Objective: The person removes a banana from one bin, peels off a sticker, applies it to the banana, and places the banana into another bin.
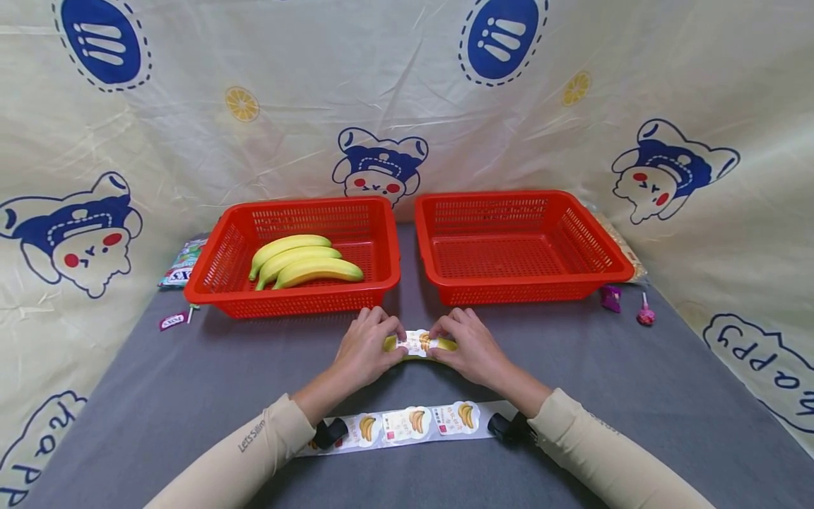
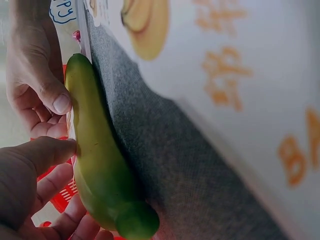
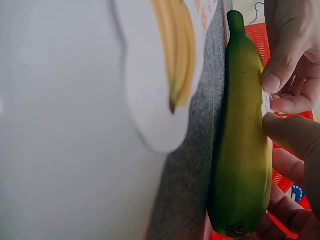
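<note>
A single yellow-green banana (image 1: 448, 344) lies crosswise on the grey cloth, a white label with printed bananas (image 1: 416, 343) across its middle. My left hand (image 1: 367, 346) holds its left part, thumb at the label's near edge and fingers on the far side. The right hand (image 1: 469, 348) grips the other part likewise. Both thumbs press by the label's edge in the left wrist view, along the banana (image 2: 97, 145); the banana's far side is hidden there. Below the forearms stretches a strip of banana labels (image 1: 422, 426), its ends partly covered by the black wrist cameras.
Behind the hands stand two red baskets; the left basket (image 1: 292, 307) holds three bananas (image 1: 321, 270), and the right basket (image 1: 496, 254) is beside it. A purple wrapped candy (image 1: 610, 298) and lollipop (image 1: 645, 312) lie right, another lollipop (image 1: 173, 322) and a snack bag (image 1: 181, 267) left.
</note>
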A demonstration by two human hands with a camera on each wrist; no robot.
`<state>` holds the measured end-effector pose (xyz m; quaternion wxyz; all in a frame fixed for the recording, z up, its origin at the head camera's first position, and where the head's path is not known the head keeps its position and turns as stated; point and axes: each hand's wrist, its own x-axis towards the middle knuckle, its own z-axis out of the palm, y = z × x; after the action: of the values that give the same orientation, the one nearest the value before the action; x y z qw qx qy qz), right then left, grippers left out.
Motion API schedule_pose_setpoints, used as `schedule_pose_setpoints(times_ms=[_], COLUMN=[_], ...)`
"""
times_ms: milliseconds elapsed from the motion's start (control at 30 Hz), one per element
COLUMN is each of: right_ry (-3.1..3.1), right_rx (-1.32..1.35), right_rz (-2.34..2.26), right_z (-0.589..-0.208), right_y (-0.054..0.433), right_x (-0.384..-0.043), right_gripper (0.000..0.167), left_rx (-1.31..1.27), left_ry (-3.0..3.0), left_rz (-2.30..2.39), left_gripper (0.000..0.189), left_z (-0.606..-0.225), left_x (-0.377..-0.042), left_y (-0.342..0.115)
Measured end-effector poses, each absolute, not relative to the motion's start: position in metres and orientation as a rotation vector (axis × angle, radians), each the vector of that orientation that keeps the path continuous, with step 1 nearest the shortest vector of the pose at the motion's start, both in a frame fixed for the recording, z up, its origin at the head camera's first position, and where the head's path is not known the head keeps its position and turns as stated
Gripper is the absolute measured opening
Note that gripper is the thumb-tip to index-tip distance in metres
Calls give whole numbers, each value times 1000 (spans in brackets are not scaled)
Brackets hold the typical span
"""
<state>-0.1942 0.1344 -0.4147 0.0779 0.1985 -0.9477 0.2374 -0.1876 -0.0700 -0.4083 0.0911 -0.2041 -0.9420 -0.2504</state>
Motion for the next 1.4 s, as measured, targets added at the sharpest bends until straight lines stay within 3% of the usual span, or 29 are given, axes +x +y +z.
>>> schedule_pose_setpoints(times_ms=[433, 833, 1400], right_ry=[-2839, -2825, -2861], right_rx=[613, 680, 645], right_rz=[721, 716, 700], right_z=[-416, -416, -416], right_y=[134, 133, 131], right_x=[-194, -194, -195], right_gripper=[28, 22, 32], left_rx=[-645, -672, -673], left_ry=[-2792, -2800, -2834], left_rz=[-721, -665, -575], left_gripper=[19, 19, 33], left_z=[-408, -409, -409], left_x=[-187, -188, -188], left_y=[-71, -71, -71])
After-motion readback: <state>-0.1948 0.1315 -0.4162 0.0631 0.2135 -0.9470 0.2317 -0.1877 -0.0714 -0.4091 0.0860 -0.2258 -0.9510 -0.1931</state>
